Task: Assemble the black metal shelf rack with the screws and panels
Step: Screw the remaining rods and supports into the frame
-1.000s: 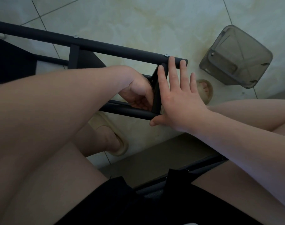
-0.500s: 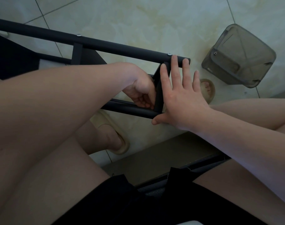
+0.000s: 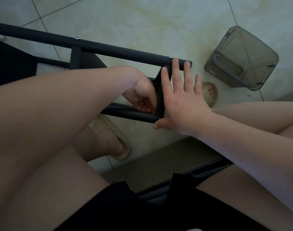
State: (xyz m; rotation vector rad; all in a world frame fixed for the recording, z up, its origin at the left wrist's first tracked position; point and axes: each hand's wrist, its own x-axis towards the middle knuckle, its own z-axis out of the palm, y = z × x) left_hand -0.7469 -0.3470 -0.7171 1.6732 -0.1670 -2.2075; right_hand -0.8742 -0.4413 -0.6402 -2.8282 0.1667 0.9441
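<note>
The black metal shelf rack (image 3: 109, 49) lies on its side on the tiled floor, with two long tubes and black panels between them. A silver screw (image 3: 170, 57) sits in the far tube near its right end, another screw (image 3: 77, 38) further left. My right hand (image 3: 180, 100) presses flat, fingers straight, against the outer face of the end panel (image 3: 159, 104). My left hand (image 3: 140, 97) is curled on the inner side of that panel, fingers bent near the near tube (image 3: 130, 114). What its fingers hold is hidden.
A grey translucent plastic container (image 3: 242, 59) lies tipped on the floor at the right. My feet in beige slippers (image 3: 119, 144) rest under the rack, the other slipper (image 3: 209, 92) near the container. More dark rack parts (image 3: 200, 170) lie near my lap.
Both hands stay on the end panel. The view has shifted slightly; my left hand's fingers have moved a little behind the panel.
</note>
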